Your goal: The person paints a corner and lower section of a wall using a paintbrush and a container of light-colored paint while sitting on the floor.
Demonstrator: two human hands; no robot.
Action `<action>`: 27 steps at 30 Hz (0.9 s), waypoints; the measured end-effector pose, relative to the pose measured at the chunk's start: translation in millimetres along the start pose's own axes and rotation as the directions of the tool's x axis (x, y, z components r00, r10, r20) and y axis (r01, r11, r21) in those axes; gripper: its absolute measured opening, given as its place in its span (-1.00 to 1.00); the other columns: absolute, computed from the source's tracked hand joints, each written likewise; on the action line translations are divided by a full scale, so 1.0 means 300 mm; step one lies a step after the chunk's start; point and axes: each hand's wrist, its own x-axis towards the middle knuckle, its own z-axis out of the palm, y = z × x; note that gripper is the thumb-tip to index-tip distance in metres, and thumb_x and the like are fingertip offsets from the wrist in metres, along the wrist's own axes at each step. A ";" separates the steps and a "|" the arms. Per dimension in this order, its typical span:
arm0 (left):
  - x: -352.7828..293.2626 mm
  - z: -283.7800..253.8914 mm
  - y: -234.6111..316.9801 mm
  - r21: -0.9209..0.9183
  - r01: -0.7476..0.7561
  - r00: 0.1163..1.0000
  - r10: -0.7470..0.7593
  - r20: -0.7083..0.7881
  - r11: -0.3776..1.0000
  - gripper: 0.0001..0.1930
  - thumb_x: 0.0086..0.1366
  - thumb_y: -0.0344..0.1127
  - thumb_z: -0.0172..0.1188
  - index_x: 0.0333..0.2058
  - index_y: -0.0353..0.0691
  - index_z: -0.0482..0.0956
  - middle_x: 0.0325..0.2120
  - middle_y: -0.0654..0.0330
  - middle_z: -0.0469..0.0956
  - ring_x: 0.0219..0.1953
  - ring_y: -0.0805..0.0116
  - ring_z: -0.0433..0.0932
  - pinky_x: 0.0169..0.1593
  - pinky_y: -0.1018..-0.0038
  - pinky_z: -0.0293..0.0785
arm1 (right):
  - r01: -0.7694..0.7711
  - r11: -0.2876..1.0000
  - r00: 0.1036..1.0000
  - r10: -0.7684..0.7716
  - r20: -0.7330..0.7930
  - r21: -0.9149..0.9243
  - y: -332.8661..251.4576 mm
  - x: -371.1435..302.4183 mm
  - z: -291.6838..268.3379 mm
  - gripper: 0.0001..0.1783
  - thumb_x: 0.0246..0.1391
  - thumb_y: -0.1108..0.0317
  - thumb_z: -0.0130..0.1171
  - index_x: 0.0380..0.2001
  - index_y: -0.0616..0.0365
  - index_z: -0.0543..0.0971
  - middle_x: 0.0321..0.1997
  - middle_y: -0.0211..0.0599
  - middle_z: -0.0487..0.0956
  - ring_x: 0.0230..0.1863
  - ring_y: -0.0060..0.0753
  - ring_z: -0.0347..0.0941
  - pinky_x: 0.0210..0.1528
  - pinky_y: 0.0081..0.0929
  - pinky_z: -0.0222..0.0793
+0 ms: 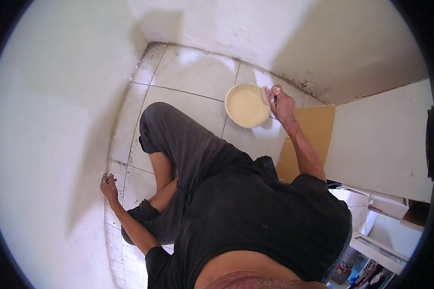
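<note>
A round bucket (226, 107) with a pale rim stands on the floor tiles, holding smooth cream-coloured paint (245, 107). At its right rim, my right hand (282, 106) is closed round a paintbrush (265, 95), whose pale end sits just over the rim. Most of the handle is hidden by my fingers. Far to the left, my left hand (109, 188) is beside the white wall, low near the floor. Its fingers are bent but apart, with dark smudges on them, and nothing shows in them.
White walls meet in a corner (149, 42), with dirt along the floor joint. Brown cardboard (313, 130) leans by a white panel (381, 139) at the right. My folded legs (178, 130) take up the middle. Shelving with assorted items (371, 269) stands at lower right.
</note>
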 end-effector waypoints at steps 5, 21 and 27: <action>0.027 0.003 0.026 -0.003 -0.007 1.000 0.007 -0.007 1.000 -0.49 0.24 -0.16 0.12 0.04 -0.45 0.39 -0.38 0.05 0.58 -0.41 0.33 0.59 -0.37 0.51 0.44 | 0.028 0.992 0.995 -0.040 0.095 0.121 -0.064 -0.044 0.109 -0.81 0.17 0.24 0.03 -0.39 0.11 0.35 -0.62 -0.06 0.47 -0.53 0.12 0.45 -0.48 -0.09 0.34; -0.003 -0.010 0.073 -0.026 -0.064 0.995 0.062 -0.081 0.998 -0.48 0.22 -0.24 0.14 0.04 -0.54 0.37 -0.35 -0.10 0.58 -0.43 0.29 0.60 -0.30 0.43 0.50 | -0.177 0.978 0.982 0.182 -0.041 0.109 0.170 -0.017 0.097 -0.68 0.19 0.14 -0.04 -0.37 0.22 0.44 -0.57 -0.08 0.53 -0.53 -0.10 0.51 -0.43 -0.24 0.41; -0.010 -0.011 0.038 -0.088 -0.042 0.989 0.029 -0.148 0.995 -0.55 0.20 -0.28 0.13 0.00 -0.47 0.44 -0.44 -0.02 0.59 -0.47 0.30 0.58 -0.32 0.42 0.48 | -0.135 0.987 0.991 0.134 0.020 0.092 0.080 -0.013 -0.005 -0.75 0.19 0.17 0.00 -0.42 0.13 0.38 -0.64 -0.08 0.47 -0.57 0.11 0.44 -0.46 -0.16 0.37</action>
